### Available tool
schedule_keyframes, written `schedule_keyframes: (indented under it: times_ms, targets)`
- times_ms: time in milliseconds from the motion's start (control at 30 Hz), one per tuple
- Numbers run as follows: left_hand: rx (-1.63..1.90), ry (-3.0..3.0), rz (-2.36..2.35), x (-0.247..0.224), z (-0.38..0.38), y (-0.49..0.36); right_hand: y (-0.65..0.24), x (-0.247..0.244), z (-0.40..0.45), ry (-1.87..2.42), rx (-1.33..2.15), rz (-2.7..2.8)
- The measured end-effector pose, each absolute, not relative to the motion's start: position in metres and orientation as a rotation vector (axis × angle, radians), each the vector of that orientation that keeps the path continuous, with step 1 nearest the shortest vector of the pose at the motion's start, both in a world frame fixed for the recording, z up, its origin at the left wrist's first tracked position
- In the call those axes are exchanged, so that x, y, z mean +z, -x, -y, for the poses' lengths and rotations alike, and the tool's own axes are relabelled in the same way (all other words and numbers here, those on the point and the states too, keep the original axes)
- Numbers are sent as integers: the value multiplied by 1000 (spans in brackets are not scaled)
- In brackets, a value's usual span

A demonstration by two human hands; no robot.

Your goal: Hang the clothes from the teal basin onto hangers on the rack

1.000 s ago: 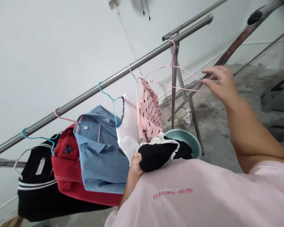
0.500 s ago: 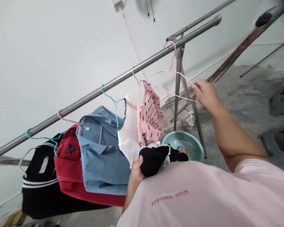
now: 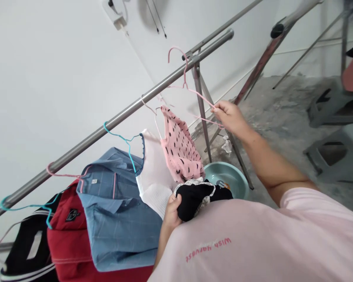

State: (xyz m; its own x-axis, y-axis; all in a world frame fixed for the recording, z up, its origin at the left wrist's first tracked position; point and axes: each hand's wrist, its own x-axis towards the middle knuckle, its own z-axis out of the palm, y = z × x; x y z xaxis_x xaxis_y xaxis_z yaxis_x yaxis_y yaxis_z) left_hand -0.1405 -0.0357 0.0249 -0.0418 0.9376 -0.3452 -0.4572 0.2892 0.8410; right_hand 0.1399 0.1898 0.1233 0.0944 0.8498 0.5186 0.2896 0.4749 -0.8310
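Note:
My right hand (image 3: 230, 116) pinches one end of a pink wire hanger (image 3: 201, 96). The hanger's hook stands up above the metal rail (image 3: 117, 122), and no clothes hang on it. Low against my shirt, my left hand (image 3: 173, 209) is closed on a bunched black garment with white lace trim (image 3: 192, 199). Between the two hands, a pink top with black dashes (image 3: 182, 147) hangs on the rail. Beside it hang a white top with a blue edge (image 3: 154, 168) and a blue checked shirt (image 3: 117, 219).
Farther left hang a red garment (image 3: 69, 239) and a black one with white stripes (image 3: 26, 254). A green basin (image 3: 238, 180) stands on the floor by the rack's leg (image 3: 204, 113). Grey plastic stools (image 3: 350, 152) are at the right. A power strip (image 3: 113, 13) is on the wall.
The pink hanger's hook has come up off the rail in my right hand. My view has shifted to the right. My left hand still holds the black garment.

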Motion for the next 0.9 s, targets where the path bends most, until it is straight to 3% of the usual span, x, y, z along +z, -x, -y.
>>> schedule_keyframes:
  times_ms: [367, 633, 900]
  targets:
    - [1080, -592, -1104, 30, 24, 136, -141, -43, -59, 1089, 1173, 1325]
    - [921, -778, -1018, 49, -1, 110, -140, -34, -43, 1123, 1255, 1097]
    - [841, -817, -878, 42, 11, 100, -117, -37, -34, 1141, 1547, 1288]
